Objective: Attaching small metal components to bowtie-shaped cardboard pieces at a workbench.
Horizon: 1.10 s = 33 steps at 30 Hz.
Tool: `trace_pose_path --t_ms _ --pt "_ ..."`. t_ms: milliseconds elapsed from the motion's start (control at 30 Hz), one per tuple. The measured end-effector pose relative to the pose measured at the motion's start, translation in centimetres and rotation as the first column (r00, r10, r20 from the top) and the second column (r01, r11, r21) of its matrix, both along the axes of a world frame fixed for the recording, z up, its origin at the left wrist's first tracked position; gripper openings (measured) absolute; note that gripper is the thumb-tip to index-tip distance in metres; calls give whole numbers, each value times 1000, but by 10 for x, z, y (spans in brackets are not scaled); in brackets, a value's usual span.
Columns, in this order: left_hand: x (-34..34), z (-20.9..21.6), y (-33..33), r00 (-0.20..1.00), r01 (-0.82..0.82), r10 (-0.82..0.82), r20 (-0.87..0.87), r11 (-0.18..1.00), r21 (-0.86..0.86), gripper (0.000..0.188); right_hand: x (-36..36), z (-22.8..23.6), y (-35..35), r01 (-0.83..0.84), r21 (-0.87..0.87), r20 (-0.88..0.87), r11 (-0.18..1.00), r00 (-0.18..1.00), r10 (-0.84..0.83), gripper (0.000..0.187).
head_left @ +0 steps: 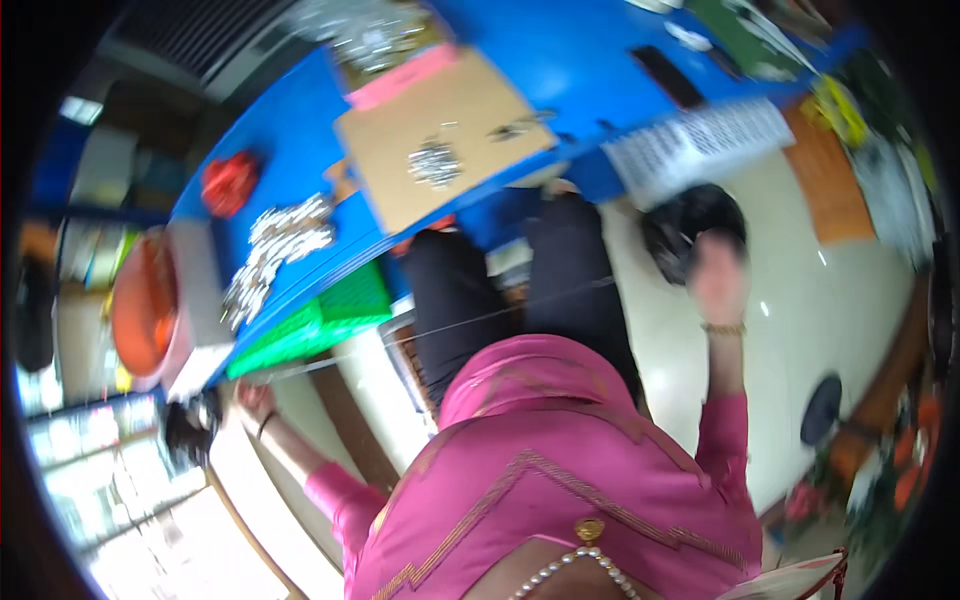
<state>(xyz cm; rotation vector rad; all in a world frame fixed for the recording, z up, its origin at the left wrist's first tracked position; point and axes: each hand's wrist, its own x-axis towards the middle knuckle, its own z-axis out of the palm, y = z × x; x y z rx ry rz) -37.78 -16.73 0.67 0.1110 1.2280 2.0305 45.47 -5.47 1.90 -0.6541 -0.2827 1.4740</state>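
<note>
Left forearm (pixel 288 447) angles outward to the lower left of the frame, where the left hand (pixel 255 402), fingers seemingly curled, sits just beside a dark object (pixel 190 428); its grip cannot be told. Right forearm (pixel 726 365) points straight up, right of centre, and the blurred right hand (pixel 718 282) overlaps a shiny black object (pixel 662 238); neither contact nor opening is clear. Upper centre, small silvery pieces (pixel 435 163) lie on a brown board (pixel 490 95), well apart from both hands.
</note>
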Motion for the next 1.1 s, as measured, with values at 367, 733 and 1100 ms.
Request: trace_pose_path --t_ms 367,733,1100 --pt "203 60 114 978 201 -192 77 971 -130 21 130 -140 -30 440 -514 134 736 889 -438 25" --pt "281 72 282 -141 -345 -679 -720 716 -607 27 247 -189 -243 888 -452 862 83 458 -218 37" --pt "280 44 333 159 -475 -782 -603 475 -741 33 77 -194 -51 467 -392 874 793 458 162 18"
